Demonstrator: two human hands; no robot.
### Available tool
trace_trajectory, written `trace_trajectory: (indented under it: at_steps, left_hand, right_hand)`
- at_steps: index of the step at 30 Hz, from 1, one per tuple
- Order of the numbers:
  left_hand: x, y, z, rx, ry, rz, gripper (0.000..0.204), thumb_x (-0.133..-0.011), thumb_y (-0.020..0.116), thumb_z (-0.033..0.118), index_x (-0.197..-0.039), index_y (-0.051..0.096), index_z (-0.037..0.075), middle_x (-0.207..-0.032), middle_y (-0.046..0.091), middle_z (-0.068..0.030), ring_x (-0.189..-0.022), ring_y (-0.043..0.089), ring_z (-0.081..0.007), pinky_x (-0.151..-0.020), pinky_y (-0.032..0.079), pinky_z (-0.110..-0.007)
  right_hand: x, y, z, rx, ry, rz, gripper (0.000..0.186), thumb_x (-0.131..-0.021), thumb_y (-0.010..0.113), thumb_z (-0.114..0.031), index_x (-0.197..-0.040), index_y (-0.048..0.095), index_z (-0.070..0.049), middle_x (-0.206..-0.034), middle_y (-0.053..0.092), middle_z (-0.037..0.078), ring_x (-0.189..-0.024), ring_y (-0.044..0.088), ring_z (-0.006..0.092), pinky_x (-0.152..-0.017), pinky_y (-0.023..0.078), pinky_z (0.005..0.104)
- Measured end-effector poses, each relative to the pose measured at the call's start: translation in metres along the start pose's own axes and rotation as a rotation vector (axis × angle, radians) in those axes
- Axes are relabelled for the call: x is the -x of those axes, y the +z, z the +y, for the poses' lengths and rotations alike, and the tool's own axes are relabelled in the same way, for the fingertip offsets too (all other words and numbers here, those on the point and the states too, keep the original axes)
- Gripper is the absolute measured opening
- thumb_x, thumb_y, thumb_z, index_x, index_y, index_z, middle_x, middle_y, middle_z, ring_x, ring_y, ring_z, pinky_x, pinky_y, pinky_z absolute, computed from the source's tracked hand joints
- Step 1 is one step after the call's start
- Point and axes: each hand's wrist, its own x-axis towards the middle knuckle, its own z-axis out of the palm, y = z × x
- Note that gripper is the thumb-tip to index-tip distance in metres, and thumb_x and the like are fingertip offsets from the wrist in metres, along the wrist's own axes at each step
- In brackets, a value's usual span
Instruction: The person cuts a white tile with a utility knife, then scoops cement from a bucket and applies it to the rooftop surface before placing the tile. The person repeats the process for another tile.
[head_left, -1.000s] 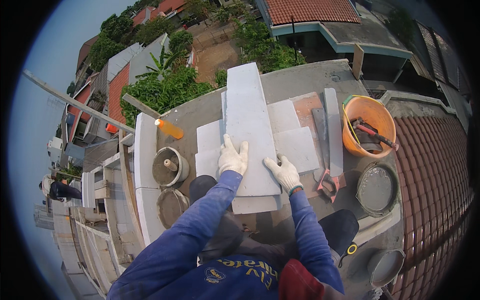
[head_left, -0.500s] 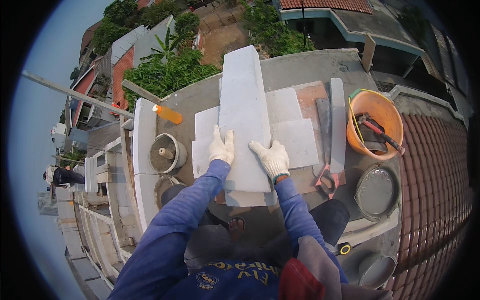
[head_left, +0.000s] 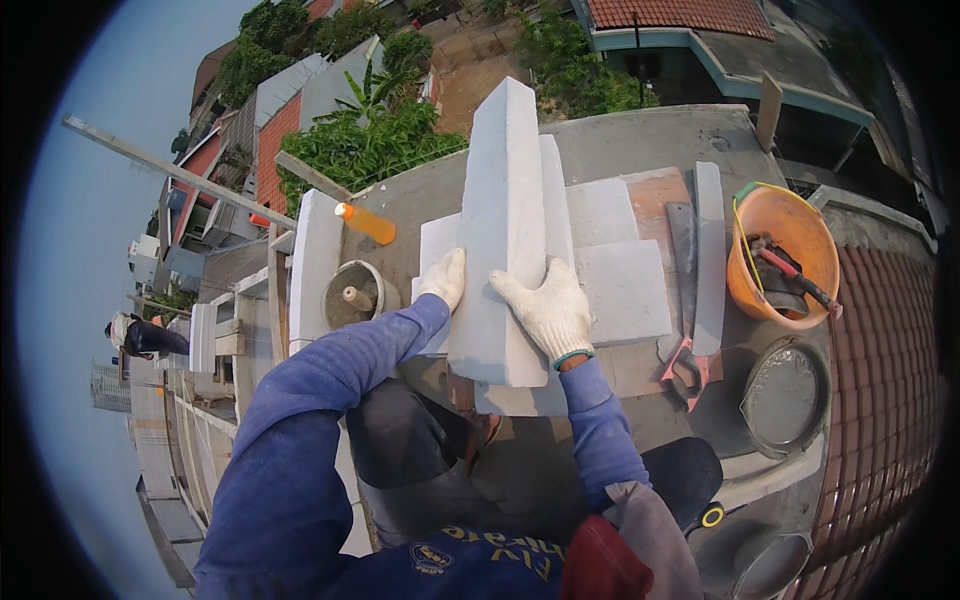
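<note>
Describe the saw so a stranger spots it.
Find the orange bucket on the right. Left of it lies a narrow white strip, and the saw lies along that strip's left side. Its reddish handle sets it apart from the pale blocks.

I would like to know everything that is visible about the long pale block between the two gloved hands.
The long pale block is a straight-edged whitish piece, matte, like lightweight concrete in look. It is tilted sideways, showing a broad bluish-shaded face and a brighter narrow side; its length points away from the person. The left hand is at its left edge; the right hand lays its thumb on it. Pale slabs show on both sides; whether it rests on them is unclear.
</note>
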Motion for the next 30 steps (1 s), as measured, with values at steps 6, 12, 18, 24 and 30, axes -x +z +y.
trace_trajectory:
  at_steps: [6,12,18,24,30]
  left_hand:
    - [-0.049,0.002,-0.04,0.602,-0.083,-0.293,0.078,-0.113,0.044,0.066,-0.151,0.067,0.001,-0.137,0.077,-0.02,-0.13,0.072,-0.0322,-0.106,0.059,-0.045]
    - [-0.051,0.015,0.026,1.183,-0.315,-0.325,0.094,-0.106,0.045,0.076,-0.147,0.069,-0.005,-0.139,0.075,-0.0234,-0.132,0.071,-0.0378,-0.113,0.053,-0.045]
    - [-0.075,0.028,0.001,1.029,-0.235,-0.191,0.102,-0.1,0.049,0.082,-0.136,0.073,-0.01,-0.139,0.074,-0.0282,-0.132,0.071,-0.0415,-0.115,0.051,-0.047]
    - [-0.013,-0.019,0.008,0.82,-0.106,-0.234,0.096,-0.106,0.06,0.062,-0.17,0.033,-0.005,-0.161,0.055,-0.0341,-0.145,0.061,-0.0455,-0.119,0.051,-0.049]
    - [0.016,-0.038,-0.013,1.063,-0.138,-0.323,0.089,-0.106,0.064,0.055,-0.167,0.036,-0.004,-0.158,0.057,-0.0315,-0.143,0.063,-0.0442,-0.117,0.053,-0.05]
  right_hand:
    - [-0.001,0.035,-0.005,-0.035,-0.083,0.081,0.11,-0.078,0.088,-0.071,-0.144,0.06,0.012,-0.135,0.07,0.035,-0.125,0.074,0.0447,-0.107,0.059,0.0496]
    - [-0.028,0.039,-0.039,0.094,-0.114,0.05,0.121,-0.077,0.088,-0.074,-0.15,0.052,0.016,-0.131,0.071,0.038,-0.117,0.078,0.0428,-0.098,0.064,0.0479]
    - [-0.067,0.068,-0.051,0.229,-0.094,0.147,0.118,-0.08,0.086,-0.072,-0.15,0.053,0.017,-0.12,0.073,0.039,-0.099,0.082,0.0381,-0.088,0.066,0.0413]
    - [-0.067,0.03,-0.059,0.039,0.087,-0.033,0.088,-0.1,0.071,-0.059,-0.16,0.051,0.001,-0.134,0.069,0.019,-0.119,0.073,0.0275,-0.099,0.061,0.036]
    - [-0.092,-0.003,-0.027,-0.147,0.207,0.005,0.057,-0.116,0.056,-0.042,-0.16,0.056,-0.005,-0.153,0.063,0.011,-0.139,0.063,0.0184,-0.113,0.055,0.0325]
